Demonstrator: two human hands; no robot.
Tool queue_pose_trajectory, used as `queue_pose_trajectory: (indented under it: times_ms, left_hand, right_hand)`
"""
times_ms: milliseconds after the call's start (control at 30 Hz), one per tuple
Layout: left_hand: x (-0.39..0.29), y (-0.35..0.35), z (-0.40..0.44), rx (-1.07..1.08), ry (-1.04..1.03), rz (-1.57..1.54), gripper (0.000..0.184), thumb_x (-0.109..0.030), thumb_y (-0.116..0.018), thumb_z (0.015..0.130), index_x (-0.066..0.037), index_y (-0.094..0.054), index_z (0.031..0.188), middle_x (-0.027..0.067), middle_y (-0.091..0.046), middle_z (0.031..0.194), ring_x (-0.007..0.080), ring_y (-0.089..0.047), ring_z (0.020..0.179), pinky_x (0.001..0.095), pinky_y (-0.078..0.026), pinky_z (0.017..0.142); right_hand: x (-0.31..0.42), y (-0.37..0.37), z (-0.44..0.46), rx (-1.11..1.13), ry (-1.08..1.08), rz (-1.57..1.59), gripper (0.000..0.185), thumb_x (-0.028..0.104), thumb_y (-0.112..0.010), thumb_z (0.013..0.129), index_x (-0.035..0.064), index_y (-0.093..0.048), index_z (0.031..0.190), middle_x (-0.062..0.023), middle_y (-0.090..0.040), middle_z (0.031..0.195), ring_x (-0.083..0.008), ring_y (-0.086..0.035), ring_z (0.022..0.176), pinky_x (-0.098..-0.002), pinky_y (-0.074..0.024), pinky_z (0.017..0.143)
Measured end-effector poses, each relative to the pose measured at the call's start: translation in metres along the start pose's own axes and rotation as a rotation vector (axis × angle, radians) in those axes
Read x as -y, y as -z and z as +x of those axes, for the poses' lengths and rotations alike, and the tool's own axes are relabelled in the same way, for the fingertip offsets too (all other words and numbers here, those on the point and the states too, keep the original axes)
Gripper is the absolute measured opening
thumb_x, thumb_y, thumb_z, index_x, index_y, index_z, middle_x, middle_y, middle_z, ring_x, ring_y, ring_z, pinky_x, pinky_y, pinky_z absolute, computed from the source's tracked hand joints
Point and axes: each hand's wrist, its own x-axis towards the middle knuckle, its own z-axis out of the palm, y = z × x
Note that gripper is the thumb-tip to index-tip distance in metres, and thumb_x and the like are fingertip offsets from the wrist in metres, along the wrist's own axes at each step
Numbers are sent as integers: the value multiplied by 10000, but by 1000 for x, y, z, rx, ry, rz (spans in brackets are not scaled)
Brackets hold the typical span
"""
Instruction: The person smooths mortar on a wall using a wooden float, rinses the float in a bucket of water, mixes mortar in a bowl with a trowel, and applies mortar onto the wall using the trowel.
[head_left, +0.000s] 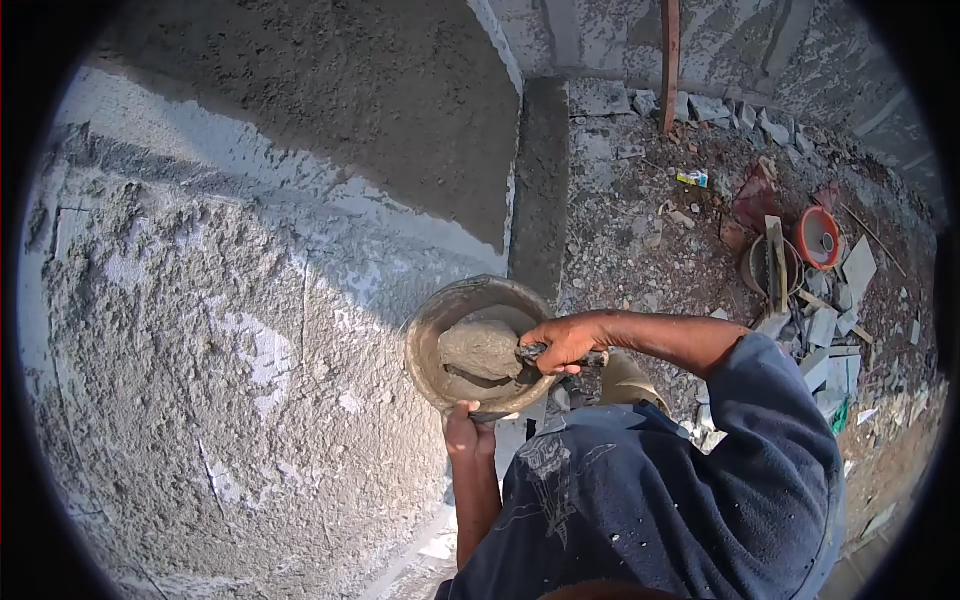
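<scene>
My right hand (565, 342) is closed around the dark handle of a trowel (597, 358). A heap of wet grey mortar (480, 348) covers the trowel's blade, which is over the inside of a round bucket (425, 365). More mortar lies in the bucket under the blade. My left hand (468, 430) grips the near rim of the bucket from below, thumb over the edge, other fingers mostly hidden. To the left, close to the bucket, is a wall (300, 400) with rough, patchy mortar on it.
Smoother, darker plaster (350, 100) covers the upper wall area. Rubble-strewn ground (640, 230) lies to the right, with an orange-rimmed bucket (818, 238), broken tile pieces (822, 328) and a wooden strip (776, 265). A reddish post (670, 65) stands at the back.
</scene>
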Motion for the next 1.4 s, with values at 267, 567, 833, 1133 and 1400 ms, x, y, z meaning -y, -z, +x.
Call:
queue_pose_trajectory:
  times_ms: [267, 567, 833, 1133, 1400]
  left_hand:
    - [11, 25, 27, -208, 75, -62, 443, 53, -510, 750, 61, -532, 1192, 195, -642, 1154, 339, -671, 1009, 431, -614, 841]
    - [30, 61, -7, -449, 117, -157, 580, 76, -512, 700, 29, -503, 1279, 174, -597, 1246, 345, -623, 1113, 485, -565, 947]
    - [58, 46, -34, -543, 35, -229, 610, 79, -497, 689, 37, -515, 1297, 189, -613, 1246, 362, -643, 1082, 499, -576, 927]
    - [39, 7, -6, -368, 58, -162, 546, 50, -546, 714, 21, -518, 1258, 146, -625, 1190, 283, -650, 1044, 415, -574, 902]
    - [24, -25, 25, -252, -177, -13, 421, 91, -552, 774, 22, -536, 1189, 115, -624, 1096, 271, -645, 996, 431, -570, 872]
  right_hand:
    - [-14, 61, -52, -382, 498, 905, 439, 50, -577, 905, 66, -472, 1331, -78, -631, 922, -159, -703, 768, -266, -569, 558]
    - [-57, 227, -159, -1760, 747, 438, 482, 128, -637, 947, 46, -453, 1384, -17, -592, 749, -68, -559, 559, -219, -417, 463]
    - [19, 357, 150, -2093, 310, 266, 476, 181, -663, 818, 19, -510, 1239, -230, -662, 902, -377, -679, 819, -490, -518, 723]
    - [189, 139, 74, -827, 817, -370, 512, 280, -685, 903, 34, -461, 1292, -161, -611, 855, -265, -636, 748, -414, -501, 698]
    - [60, 69, 9, -329, -47, -1447, 367, 227, -617, 941, 99, -566, 1282, -170, -713, 926, -343, -707, 941, -466, -560, 797]
